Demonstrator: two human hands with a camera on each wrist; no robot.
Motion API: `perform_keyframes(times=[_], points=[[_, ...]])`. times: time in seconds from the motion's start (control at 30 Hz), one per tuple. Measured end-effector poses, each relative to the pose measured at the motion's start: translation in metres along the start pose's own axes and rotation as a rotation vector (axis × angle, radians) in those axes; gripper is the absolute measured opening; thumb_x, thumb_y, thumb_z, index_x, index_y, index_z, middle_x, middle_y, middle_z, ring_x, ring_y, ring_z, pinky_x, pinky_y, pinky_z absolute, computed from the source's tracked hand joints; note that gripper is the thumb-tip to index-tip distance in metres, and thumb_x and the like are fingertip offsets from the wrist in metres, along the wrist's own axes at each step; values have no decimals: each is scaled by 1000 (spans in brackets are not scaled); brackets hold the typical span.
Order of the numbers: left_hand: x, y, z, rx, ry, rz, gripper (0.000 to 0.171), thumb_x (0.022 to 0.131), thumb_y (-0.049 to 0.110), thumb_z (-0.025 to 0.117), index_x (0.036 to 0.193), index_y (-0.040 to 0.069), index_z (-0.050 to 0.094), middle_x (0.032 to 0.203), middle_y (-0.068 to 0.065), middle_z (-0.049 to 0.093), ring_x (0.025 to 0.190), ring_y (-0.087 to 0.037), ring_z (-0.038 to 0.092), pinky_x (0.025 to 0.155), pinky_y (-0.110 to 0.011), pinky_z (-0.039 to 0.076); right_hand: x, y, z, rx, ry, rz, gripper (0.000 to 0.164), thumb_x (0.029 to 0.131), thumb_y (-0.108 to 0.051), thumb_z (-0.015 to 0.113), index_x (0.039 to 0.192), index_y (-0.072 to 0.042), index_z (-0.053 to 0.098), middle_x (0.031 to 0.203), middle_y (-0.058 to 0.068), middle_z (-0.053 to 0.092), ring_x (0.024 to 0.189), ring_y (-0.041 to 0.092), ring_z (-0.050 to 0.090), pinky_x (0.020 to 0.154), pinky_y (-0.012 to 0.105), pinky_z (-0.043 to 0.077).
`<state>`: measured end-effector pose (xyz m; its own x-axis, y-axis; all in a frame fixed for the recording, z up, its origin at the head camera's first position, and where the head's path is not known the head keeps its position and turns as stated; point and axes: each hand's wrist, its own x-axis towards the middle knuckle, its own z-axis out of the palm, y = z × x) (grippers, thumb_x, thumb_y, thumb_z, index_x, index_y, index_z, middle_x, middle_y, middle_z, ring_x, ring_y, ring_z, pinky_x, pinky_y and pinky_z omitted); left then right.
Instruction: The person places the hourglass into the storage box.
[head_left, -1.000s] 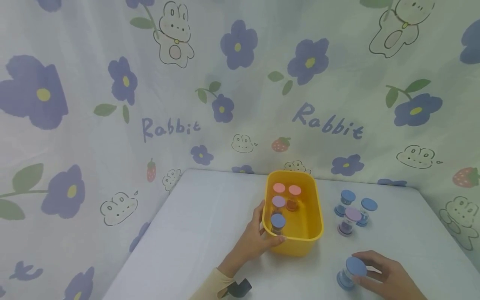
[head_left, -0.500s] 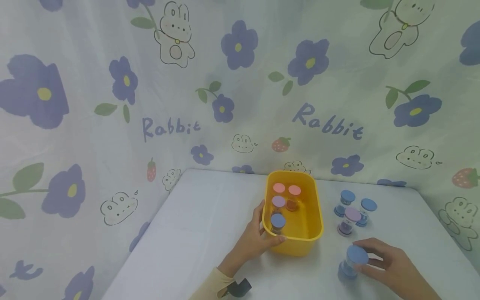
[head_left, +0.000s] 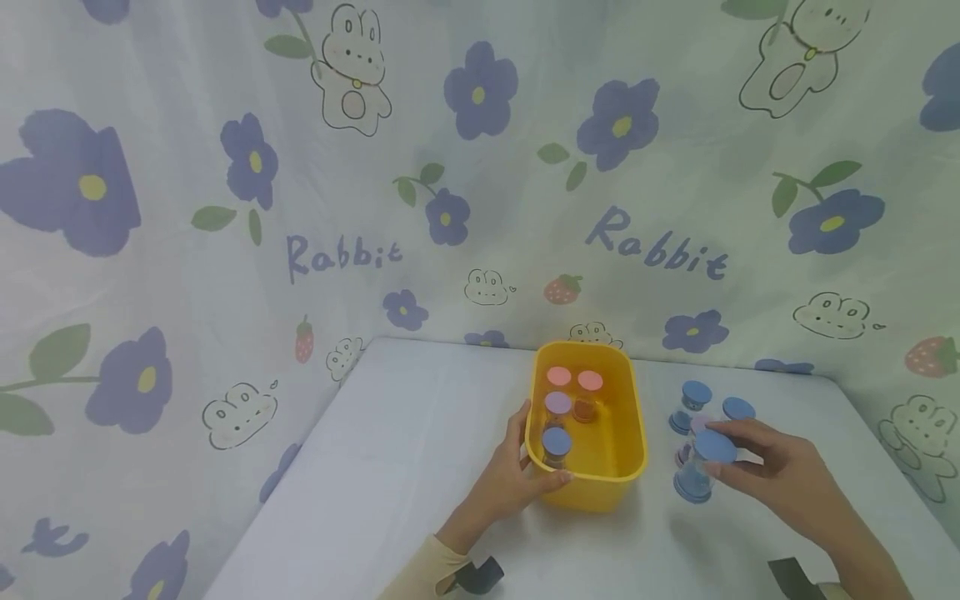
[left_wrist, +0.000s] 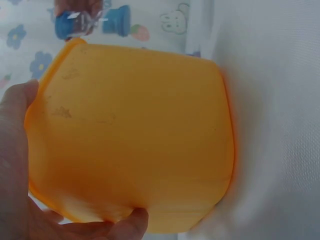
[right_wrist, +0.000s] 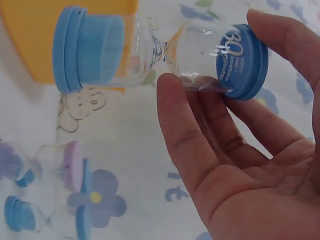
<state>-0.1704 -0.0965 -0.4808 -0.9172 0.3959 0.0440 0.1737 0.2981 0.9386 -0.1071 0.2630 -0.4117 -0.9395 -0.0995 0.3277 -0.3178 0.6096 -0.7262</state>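
My right hand pinches a blue-capped sand timer by its upper part, raised above the table to the right of the bin. In the right wrist view, this timer shows blue sand packed at one end and "30 minutes" printed on the other cap. A yellow plastic bin is gripped at its near left corner by my left hand, thumb over the front rim. Standing inside it are two pink-capped sand timers, a lilac one and a blue one.
Two more blue sand timers stand on the white table, right of the bin. A lilac timer beside them is partly hidden behind the held one in the head view. A rabbit-and-flower curtain hangs behind the table.
My right hand has lifted the blue sand timer off the table and carried it away from me, towards the other timers. The left hand and the bin stay put.
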Motion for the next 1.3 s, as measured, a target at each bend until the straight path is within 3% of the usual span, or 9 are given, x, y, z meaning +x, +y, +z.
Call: perform_keyframes(times=[0.2, 0.37, 0.63, 0.8, 0.9, 0.97, 1.03, 1.2, 1.3], points=[[0, 1, 0, 3, -2, -7, 113, 84, 55, 79, 166, 27, 6, 174, 1, 20, 158, -24, 31, 121, -59, 39, 19, -11, -1, 55, 57, -46, 46, 85, -4, 83, 129, -2, 68, 114, -28, 65, 104, -16, 61, 83, 3, 54], [1, 1, 1, 8, -1, -11, 113, 84, 56, 80, 166, 30, 6, 174, 2, 20, 158, -23, 31, 121, -59, 40, 34, -23, -2, 84, 82, -3, 48, 89, -11, 81, 135, -3, 66, 115, -32, 63, 104, -20, 60, 80, 5, 56], [5, 1, 2, 15, 4, -12, 113, 83, 57, 79, 166, 30, 7, 174, 4, 20, 158, -22, 31, 121, -58, 40, 55, -40, 9, 142, 154, -10, 50, 90, -11, 80, 137, -2, 64, 118, -32, 63, 104, -14, 61, 85, 2, 52], [7, 3, 2, 10, 1, -10, 114, 83, 57, 80, 166, 28, 7, 174, 2, 21, 158, -25, 31, 121, -59, 40, 64, -45, 20, 115, 154, 115, 57, 92, -27, 79, 143, -10, 61, 130, -5, 68, 103, -18, 57, 85, 0, 50], [7, 2, 3, 6, 4, -15, 114, 83, 56, 80, 166, 28, 7, 174, 2, 21, 158, -25, 31, 121, -59, 40, 68, -49, 28, 123, 140, 196, 64, 92, -39, 78, 147, -14, 58, 143, 12, 63, 114, -5, 63, 88, 1, 49], [6, 2, 3, 11, 7, -22, 114, 83, 57, 80, 166, 29, 7, 174, 3, 21, 158, -25, 31, 121, -59, 40, 70, -51, 34, 135, 141, 231, 66, 91, -43, 78, 148, -16, 57, 146, 12, 62, 120, 5, 63, 90, 1, 48], [5, 1, 4, 10, 7, -26, 113, 83, 57, 80, 166, 31, 7, 174, 4, 21, 159, -24, 30, 121, -59, 40, 70, -53, 40, 162, 158, 232, 65, 91, -43, 78, 147, -15, 58, 146, 11, 61, 122, 5, 62, 91, 2, 47], [4, 0, 4, 1, 4, -20, 112, 83, 56, 80, 165, 32, 8, 174, 5, 21, 159, -23, 30, 121, -58, 40, 73, -57, 52, 214, 201, 140, 55, 93, -30, 79, 140, -7, 63, 137, 13, 65, 109, -18, 55, 89, 1, 49], [3, 1, 2, 5, 4, -7, 111, 83, 55, 80, 165, 30, 9, 173, 4, 23, 158, -23, 31, 120, -58, 41, 76, -58, 57, 231, 202, 106, 52, 93, -27, 79, 138, -5, 64, 136, 15, 66, 108, -19, 55, 90, 3, 50]])
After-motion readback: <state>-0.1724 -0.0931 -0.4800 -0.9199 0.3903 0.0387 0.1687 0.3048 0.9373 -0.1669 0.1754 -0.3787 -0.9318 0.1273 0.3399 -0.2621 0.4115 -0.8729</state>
